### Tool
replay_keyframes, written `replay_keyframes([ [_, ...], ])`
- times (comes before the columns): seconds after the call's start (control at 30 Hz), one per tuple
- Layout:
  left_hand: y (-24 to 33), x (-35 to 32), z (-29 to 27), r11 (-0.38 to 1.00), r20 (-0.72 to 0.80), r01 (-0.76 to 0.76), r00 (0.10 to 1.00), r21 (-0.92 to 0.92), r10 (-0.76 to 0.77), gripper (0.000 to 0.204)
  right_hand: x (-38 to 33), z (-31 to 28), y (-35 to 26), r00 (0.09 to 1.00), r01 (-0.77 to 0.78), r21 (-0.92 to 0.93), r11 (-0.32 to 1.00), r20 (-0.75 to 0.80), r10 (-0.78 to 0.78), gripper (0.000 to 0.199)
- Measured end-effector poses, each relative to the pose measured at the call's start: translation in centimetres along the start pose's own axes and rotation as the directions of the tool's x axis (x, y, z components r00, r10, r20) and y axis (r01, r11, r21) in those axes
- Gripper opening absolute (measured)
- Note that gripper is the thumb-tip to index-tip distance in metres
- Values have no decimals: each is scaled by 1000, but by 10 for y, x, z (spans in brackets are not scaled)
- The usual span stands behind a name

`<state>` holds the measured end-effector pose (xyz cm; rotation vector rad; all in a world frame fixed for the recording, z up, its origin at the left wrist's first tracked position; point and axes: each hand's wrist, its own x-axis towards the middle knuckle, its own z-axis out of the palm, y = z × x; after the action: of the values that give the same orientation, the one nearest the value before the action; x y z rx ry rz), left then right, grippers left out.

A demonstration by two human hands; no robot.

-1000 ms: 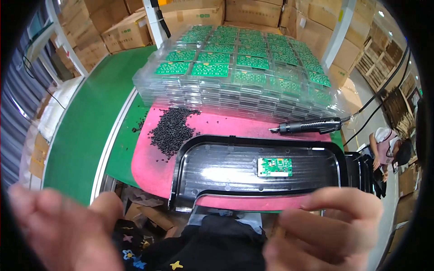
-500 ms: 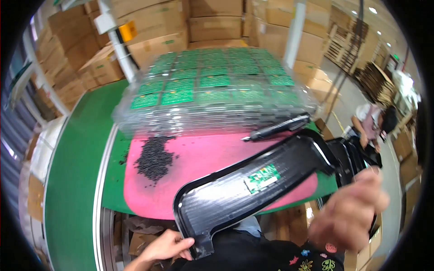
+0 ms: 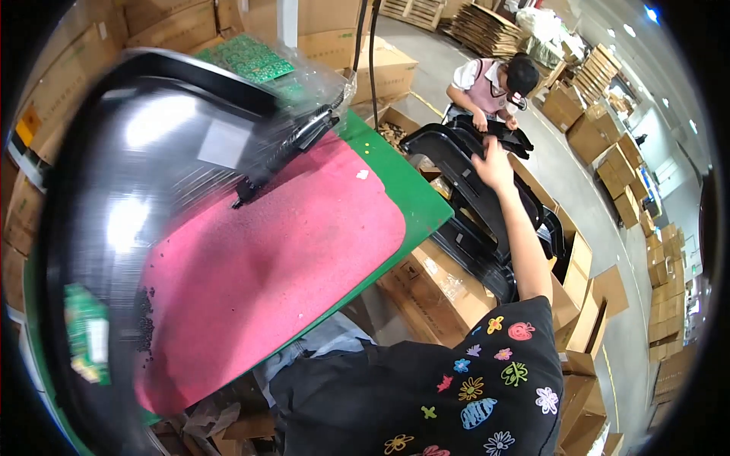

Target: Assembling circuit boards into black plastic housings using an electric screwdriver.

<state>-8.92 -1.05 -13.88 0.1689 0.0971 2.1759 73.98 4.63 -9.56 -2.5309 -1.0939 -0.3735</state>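
Note:
A large black plastic panel, blurred by motion, fills the left side close to the camera. A small green circuit board sits on its lower part. My left hand is out of sight. Stretched far out to the right, my right hand is over several similar black panels piled on cartons. Its fingers look apart, with nothing visible between them; whether they touch the top panel I cannot tell. A black pen-shaped power screwdriver lies across the pink mat's far edge.
A green table bears the mat, with small black screws partly behind the panel. Green circuit boards in clear plastic trays stand beyond. A person handles a black part past the panel pile. Open cartons stand at right.
My view has swung right. The panel with the circuit board has gone from over the mat to the left, upright and close. My right arm has reached out to the panel pile; my left hand has left view.

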Motion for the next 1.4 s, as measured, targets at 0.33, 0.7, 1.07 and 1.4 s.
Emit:
replay_keyframes([
  [0.33,96,58,58,939,200,-27,979,343,-45,69,-90,121,83,970,6,-390,921,224,89,53],
  [0.7,213,137,-58,992,-50,-95,994,83,99,76,-103,75,73,987,139,-256,957,-42,-154,16],
  [1.07,-125,129,102,609,763,-565,638,557,-105,48,-119,-43,-32,644,719,-14,695,-361,-674,28],
  [1.4,-255,121,147,291,471,-775,10,562,-882,41,-165,-87,-238,96,977,186,105,55,-994,22],
])
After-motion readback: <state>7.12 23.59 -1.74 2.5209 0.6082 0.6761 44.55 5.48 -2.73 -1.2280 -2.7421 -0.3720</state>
